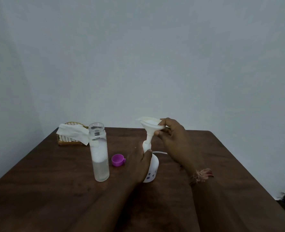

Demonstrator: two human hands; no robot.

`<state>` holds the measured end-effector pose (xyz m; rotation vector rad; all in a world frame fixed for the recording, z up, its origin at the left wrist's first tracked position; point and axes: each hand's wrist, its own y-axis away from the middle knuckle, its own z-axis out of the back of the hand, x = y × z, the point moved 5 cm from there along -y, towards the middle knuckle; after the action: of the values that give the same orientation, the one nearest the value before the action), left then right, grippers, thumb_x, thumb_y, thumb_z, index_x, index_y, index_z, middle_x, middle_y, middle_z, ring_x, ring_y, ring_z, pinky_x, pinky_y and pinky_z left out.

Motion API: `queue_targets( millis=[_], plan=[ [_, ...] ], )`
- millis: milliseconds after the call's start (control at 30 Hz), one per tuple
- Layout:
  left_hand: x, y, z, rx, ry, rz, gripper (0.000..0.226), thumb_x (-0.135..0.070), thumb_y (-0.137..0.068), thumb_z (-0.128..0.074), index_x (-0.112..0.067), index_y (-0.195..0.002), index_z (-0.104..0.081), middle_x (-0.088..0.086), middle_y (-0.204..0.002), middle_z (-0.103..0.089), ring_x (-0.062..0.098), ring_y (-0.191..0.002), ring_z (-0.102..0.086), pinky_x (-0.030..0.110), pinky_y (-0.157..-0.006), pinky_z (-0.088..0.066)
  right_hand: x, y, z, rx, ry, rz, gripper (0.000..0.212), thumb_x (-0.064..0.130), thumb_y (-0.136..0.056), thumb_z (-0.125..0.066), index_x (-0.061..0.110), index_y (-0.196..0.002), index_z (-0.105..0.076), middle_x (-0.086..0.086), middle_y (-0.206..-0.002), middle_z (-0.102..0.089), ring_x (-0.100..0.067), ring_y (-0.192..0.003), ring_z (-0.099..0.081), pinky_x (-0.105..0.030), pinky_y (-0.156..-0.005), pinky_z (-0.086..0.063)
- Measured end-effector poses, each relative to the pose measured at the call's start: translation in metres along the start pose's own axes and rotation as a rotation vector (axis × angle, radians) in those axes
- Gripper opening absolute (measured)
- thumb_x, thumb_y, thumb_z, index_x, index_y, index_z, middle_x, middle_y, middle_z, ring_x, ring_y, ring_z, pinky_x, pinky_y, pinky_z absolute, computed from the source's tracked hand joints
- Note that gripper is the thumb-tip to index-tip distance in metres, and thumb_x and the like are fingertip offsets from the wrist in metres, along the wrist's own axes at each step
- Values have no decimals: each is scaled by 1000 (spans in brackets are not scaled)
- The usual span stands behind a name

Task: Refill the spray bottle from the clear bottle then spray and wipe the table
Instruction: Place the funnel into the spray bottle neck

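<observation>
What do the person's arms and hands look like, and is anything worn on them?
Both forearms are bare, with no sleeves in view. The left hand shows no glove, ring or watch. The right hand is also ungloved, and a frayed thread wristband in brownish and reddish strands is tied around the right wrist, its loose ends sticking outward. No other markings can be made out.

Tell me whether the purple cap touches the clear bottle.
Apart. The head view shows a strip of bare wooden table between the purple cap and the clear bottle.

funnel [151,127] in spray bottle [152,166] — cap [118,160] left
</observation>
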<state>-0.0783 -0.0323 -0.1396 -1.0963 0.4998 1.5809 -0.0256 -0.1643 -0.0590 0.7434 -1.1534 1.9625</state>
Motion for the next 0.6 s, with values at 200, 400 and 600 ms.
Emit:
queue_targets(
  millis=[200,400,600],
  plan=[
    [6,2,0,21,-29,19,52,-45,-102,-41,-6,-132,-55,18,-124,-65,37,-116,-61,51,-101,-48,14,16,-7,-76,206,207,23,-2,-83,-65,16,-96,-63,0,-120,-59,-2,-104,-54,-10,-82,-43],
    [11,6,0,43,-31,54,46,-41,-103,-44,-2,-116,-64,18,-111,-69,36,-106,-65,43,-91,-51,14,18,-22,58,410,211,22,1,-82,-68,19,-94,-64,1,-125,-56,6,-89,-56,-21,-78,-55],
    [15,4,0,69,-57,74,48,-43,-103,-43,-2,-121,-62,18,-117,-67,36,-111,-63,40,-93,-48,5,21,-25,57,483,195,33,8,-75,-78,26,-92,-57,6,-117,-54,-1,-95,-54,-30,-77,-57]
  ],
)
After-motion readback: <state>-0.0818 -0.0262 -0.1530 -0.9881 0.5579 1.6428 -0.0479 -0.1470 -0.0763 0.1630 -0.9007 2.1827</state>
